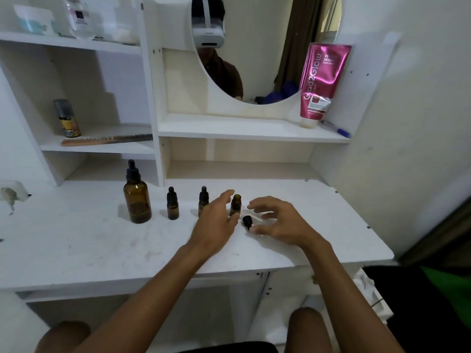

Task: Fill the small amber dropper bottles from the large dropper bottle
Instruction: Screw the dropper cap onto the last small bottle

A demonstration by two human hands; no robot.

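Observation:
On the white dressing table [102, 250] stands the large amber dropper bottle [137, 197], capped, at the left. To its right stand two capped small amber bottles [172, 207] [203, 200]. A third small amber bottle [235, 205] stands uncapped between my hands. Its black dropper cap [247, 221] lies on the table just in front of it. My left hand [216, 222] hovers with fingers spread beside the uncapped bottle, partly hiding the second small bottle. My right hand [277, 222] is spread over the cap, thumb next to it, holding nothing.
Shelves rise behind the table. A pink tube [319, 82] and a blue pen [336, 129] sit on the shelf under the round mirror [267, 47]. A spray can [66, 118] and a comb [107, 140] rest on the left shelf. A wall stands at the right.

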